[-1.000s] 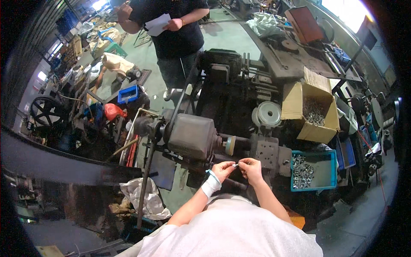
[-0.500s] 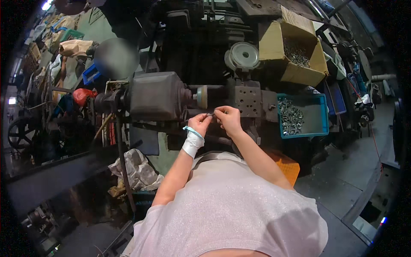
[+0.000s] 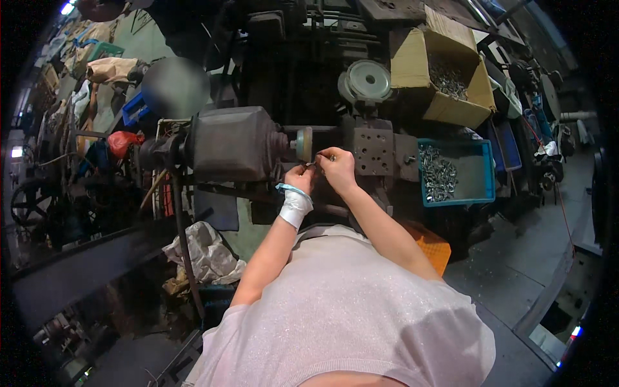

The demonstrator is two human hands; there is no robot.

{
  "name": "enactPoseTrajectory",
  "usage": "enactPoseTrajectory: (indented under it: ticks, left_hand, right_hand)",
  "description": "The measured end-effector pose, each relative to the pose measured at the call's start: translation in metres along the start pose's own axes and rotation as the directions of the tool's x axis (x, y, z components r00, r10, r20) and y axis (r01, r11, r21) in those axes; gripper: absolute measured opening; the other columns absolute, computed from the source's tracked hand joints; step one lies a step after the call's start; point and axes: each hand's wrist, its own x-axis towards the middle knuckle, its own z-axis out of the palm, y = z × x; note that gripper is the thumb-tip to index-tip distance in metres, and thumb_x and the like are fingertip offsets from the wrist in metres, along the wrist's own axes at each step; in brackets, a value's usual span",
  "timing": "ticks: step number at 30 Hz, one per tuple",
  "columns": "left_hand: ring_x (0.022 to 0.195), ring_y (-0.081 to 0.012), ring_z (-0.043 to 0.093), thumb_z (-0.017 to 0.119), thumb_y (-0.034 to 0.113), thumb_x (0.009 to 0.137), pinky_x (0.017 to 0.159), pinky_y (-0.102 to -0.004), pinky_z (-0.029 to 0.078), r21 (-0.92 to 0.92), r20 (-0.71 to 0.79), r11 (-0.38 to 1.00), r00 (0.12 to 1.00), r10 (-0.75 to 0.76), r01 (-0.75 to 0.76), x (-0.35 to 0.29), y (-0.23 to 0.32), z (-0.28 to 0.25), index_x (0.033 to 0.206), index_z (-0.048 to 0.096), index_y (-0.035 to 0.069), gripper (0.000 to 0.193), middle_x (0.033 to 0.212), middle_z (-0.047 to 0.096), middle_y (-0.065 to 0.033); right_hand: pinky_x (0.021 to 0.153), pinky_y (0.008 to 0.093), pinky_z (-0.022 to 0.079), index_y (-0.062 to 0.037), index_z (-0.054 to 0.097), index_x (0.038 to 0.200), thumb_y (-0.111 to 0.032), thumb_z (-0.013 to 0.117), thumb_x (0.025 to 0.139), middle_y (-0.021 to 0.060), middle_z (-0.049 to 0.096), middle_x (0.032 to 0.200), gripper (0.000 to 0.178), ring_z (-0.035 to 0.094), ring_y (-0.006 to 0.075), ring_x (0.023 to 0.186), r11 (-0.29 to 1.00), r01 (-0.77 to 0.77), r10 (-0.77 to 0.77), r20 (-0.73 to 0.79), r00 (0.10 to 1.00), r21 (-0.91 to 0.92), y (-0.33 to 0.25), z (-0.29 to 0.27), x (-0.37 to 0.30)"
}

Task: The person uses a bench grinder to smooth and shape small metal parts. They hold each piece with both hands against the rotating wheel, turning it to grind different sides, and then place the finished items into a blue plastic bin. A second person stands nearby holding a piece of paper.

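Close below the pale-rimmed wheel on the machine's spindle, my two hands meet. My left hand, with a white wrap and a light blue band at the wrist, is closed in a pinch on a small metal part. Right beside it, my right hand is closed too, thumb and fingertips by the wheel's lower edge. A small shiny bit shows among its curled fingers, too tiny to make out its kind. The grey motor housing lies left of the wheel, and a drilled metal block stands to the right.
A teal bin with many small metal parts sits at the right. Behind it a cardboard box holds more. A round metal disc is at the back. An orange crate and a white sack lie lower down.
Both hands have moved up, nearer to the wheel, and the right hand has shifted slightly left. The small part has gone with them and is now mostly hidden by fingers.
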Motion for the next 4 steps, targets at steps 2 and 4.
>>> enactPoseTrajectory:
  ticks: [2, 4]
  left_hand:
    - [0.043, -0.0080, 0.043, 0.058, 0.019, 0.079, 0.039, -0.0221, 0.031, 0.024, -0.009, 1.000, 1.000, 0.010, -0.010, 0.0007, -0.0004, 0.0005, 0.068, 0.057, 0.001, 0.021, 0.055, 0.051, -0.0006]
    - [0.042, -0.0082, 0.043, 0.058, 0.019, 0.078, 0.039, -0.0223, 0.031, 0.035, -0.017, 0.999, 1.000, 0.014, -0.014, 0.0007, -0.0002, -0.0001, 0.068, 0.057, 0.001, 0.021, 0.055, 0.051, -0.0009]
  right_hand:
    - [0.045, 0.0219, 0.040, 0.0041, 0.062, 0.077, -0.005, 0.062, 0.069, 0.0053, 0.057, 0.058, 0.012, 0.050, 0.0084, 0.050, 1.000, 0.004, -0.004, -0.003, 1.000, -0.013, 0.0017, 0.0001, 0.0014]
    - [0.047, 0.0222, 0.041, 0.0034, 0.062, 0.078, -0.006, 0.062, 0.070, 0.0062, 0.058, 0.060, 0.012, 0.051, 0.0086, 0.051, 1.000, 0.012, -0.012, -0.014, 1.000, -0.002, 0.0050, 0.0032, 0.0026]
